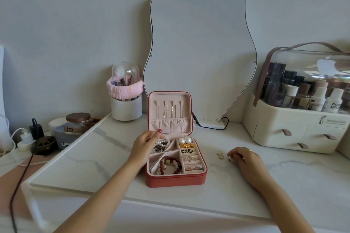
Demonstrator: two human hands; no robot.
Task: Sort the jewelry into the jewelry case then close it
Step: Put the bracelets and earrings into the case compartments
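Standing open on the white marble-pattern tabletop (117, 159), the red jewelry case (175, 180) has its lid upright, with thin necklaces (170, 110) hung inside above a gathered pocket. Left hand (144, 143) rests at the case's rear-left corner, fingers loosely curled over the compartment holding a white bead bracelet (163, 141) — whether it actually holds anything cannot be told. Near-left compartment contains a red bead bracelet (171, 164); the right column holds pearl earrings (184, 140), gold pieces and rings. Right hand (244, 159) lies on the tabletop right of the case, fingertips pinching a small item too small to identify. A small gold earring (219, 154) lies loose between that hand and the case — touching neither.
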